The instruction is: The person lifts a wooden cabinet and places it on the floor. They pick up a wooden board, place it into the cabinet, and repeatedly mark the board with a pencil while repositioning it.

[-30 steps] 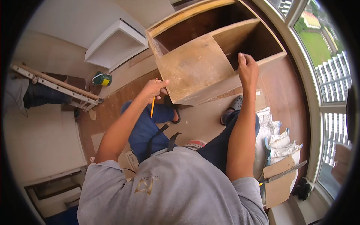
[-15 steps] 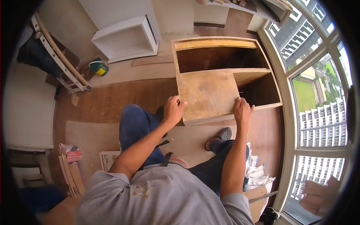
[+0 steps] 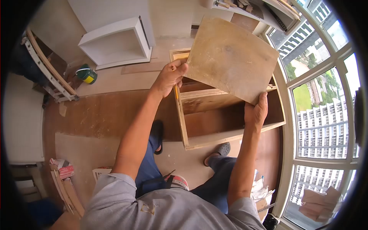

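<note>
A flat brown plywood board (image 3: 232, 53) is raised and tilted above the open wooden cabinet box (image 3: 214, 145). My left hand (image 3: 168, 78) is closed on the board's left corner. A thin yellow stick, like a pencil (image 3: 176, 93), also shows at that hand. At the board's lower right corner, my right hand (image 3: 257, 112) grips the edge with the thumb up along it. Below the board, the cabinet lies on the floor with its two compartments facing up, a divider between them. The board hides much of the far compartment.
A white open box frame (image 3: 115, 44) leans at the back wall, near a green bucket (image 3: 86, 74). On the left stands a ladder (image 3: 50, 73). Tall windows (image 3: 322, 115) line the right side. White bags (image 3: 261, 191) and wood offcuts (image 3: 69, 188) lie near my body.
The board was lying over the cabinet's near left part. Both hands have lifted it up and away from me, turning it, and the near compartment is now uncovered.
</note>
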`<action>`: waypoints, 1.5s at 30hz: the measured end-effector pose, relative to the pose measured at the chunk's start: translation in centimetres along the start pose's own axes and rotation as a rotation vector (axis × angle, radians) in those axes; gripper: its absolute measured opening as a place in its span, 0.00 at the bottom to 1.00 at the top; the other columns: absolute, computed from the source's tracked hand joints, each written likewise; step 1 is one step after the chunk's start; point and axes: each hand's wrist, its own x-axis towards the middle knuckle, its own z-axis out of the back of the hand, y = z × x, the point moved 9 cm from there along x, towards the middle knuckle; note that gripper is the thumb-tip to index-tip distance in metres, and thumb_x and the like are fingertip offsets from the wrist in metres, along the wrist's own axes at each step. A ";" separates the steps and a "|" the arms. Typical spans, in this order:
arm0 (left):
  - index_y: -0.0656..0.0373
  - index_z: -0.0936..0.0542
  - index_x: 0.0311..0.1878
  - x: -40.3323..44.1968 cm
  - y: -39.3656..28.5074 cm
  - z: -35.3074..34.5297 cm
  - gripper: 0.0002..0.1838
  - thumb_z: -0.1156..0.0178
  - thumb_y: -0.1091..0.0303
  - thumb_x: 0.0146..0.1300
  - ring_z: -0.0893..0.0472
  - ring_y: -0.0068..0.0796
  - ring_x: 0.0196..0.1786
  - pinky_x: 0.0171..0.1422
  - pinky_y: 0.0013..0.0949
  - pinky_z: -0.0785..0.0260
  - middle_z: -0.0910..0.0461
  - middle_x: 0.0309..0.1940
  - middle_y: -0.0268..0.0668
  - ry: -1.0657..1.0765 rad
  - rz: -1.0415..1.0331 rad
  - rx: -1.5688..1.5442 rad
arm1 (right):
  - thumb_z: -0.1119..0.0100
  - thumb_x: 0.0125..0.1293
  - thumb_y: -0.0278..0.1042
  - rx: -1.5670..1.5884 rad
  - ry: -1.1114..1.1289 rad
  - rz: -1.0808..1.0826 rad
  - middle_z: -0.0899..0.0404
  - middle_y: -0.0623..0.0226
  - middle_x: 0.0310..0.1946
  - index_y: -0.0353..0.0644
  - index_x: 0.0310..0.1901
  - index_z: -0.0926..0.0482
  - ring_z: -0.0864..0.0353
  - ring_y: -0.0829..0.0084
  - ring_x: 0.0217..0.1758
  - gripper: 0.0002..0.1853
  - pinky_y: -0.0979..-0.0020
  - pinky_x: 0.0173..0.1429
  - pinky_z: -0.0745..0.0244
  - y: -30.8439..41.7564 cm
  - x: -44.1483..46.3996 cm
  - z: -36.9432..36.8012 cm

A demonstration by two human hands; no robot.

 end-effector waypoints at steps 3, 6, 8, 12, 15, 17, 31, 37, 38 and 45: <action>0.53 0.20 0.45 0.0 1.2 -1.5 0.23 0.25 0.48 0.58 0.37 0.13 0.19 0.24 0.23 0.35 0.30 0.23 0.19 0.048 -0.003 -0.207 | 0.52 0.80 0.45 0.053 -0.045 -0.032 0.26 0.59 0.64 0.33 0.68 0.33 0.27 0.63 0.66 0.26 0.56 0.71 0.31 -3.3 -0.5 0.7; 0.52 0.20 0.44 1.0 1.1 0.1 0.19 0.24 0.54 0.58 0.33 0.13 0.20 0.23 0.23 0.37 0.24 0.27 0.22 -0.214 -0.089 -0.214 | 0.50 0.79 0.42 0.062 -0.014 -0.121 0.27 0.61 0.65 0.36 0.69 0.33 0.27 0.65 0.67 0.24 0.56 0.72 0.31 -6.6 -2.3 -0.8; 0.49 0.20 0.44 1.0 1.3 3.2 0.15 0.25 0.58 0.58 0.27 0.14 0.26 0.24 0.24 0.38 0.19 0.33 0.24 -0.377 -0.149 -0.424 | 0.48 0.78 0.41 -0.050 0.034 -0.133 0.19 0.62 0.52 0.35 0.58 0.24 0.21 0.74 0.54 0.18 0.70 0.58 0.24 -7.3 -2.8 -3.0; 0.57 0.26 0.66 -0.4 -2.2 9.7 0.30 0.34 0.50 0.66 0.19 0.38 0.60 0.63 0.46 0.23 0.19 0.58 0.38 -0.534 -0.270 -0.313 | 0.43 0.76 0.43 -0.934 0.252 -0.201 0.19 0.70 0.22 0.35 0.31 0.15 0.20 0.79 0.30 0.21 0.76 0.38 0.26 -3.2 0.1 -2.0; 0.61 0.26 0.65 -0.4 -1.6 10.5 0.28 0.38 0.52 0.70 0.19 0.36 0.59 0.62 0.45 0.23 0.20 0.59 0.39 -0.410 -0.184 -0.394 | 0.46 0.77 0.47 -0.949 0.078 0.226 0.16 0.61 0.39 0.32 0.47 0.17 0.17 0.73 0.44 0.22 0.73 0.48 0.23 2.9 2.0 -4.3; 0.61 0.25 0.65 0.0 -0.3 10.4 0.26 0.39 0.54 0.70 0.18 0.35 0.59 0.60 0.43 0.22 0.19 0.58 0.38 -0.378 -0.100 -0.296 | 0.41 0.74 0.44 -0.859 0.239 0.052 0.15 0.59 0.47 0.31 0.56 0.20 0.19 0.73 0.52 0.22 0.69 0.57 0.25 0.0 2.8 -6.7; 0.60 0.18 0.49 1.2 7.0 7.2 0.27 0.34 0.42 0.66 0.28 0.14 0.23 0.25 0.24 0.35 0.15 0.38 0.33 -0.214 0.301 0.083 | 0.42 0.74 0.42 -0.407 0.015 -0.535 0.16 0.60 0.51 0.34 0.61 0.25 0.15 0.67 0.50 0.22 0.65 0.57 0.19 -7.2 2.4 -0.7; 0.58 0.20 0.48 -1.0 3.6 13.7 0.23 0.37 0.45 0.69 0.38 0.12 0.18 0.20 0.23 0.43 0.18 0.36 0.31 -0.589 0.134 0.095 | 0.47 0.76 0.31 0.193 -0.256 -0.407 0.25 0.55 0.65 0.39 0.66 0.31 0.27 0.55 0.68 0.19 0.42 0.75 0.34 -11.8 2.2 -3.3; 0.58 0.21 0.50 -1.1 3.5 13.4 0.23 0.37 0.46 0.69 0.37 0.12 0.19 0.21 0.23 0.42 0.18 0.37 0.32 -0.569 0.148 0.091 | 0.49 0.77 0.31 0.194 -0.266 -0.378 0.26 0.55 0.65 0.39 0.66 0.32 0.28 0.54 0.69 0.19 0.40 0.74 0.34 -13.0 2.2 -4.0; 0.65 0.28 0.68 -0.3 4.8 10.5 0.34 0.36 0.51 0.68 0.33 0.13 0.23 0.21 0.23 0.40 0.17 0.46 0.36 -0.448 0.138 0.354 | 0.51 0.79 0.33 0.184 -0.384 -0.456 0.29 0.54 0.65 0.38 0.68 0.36 0.29 0.49 0.69 0.20 0.34 0.73 0.34 -18.4 0.5 -2.9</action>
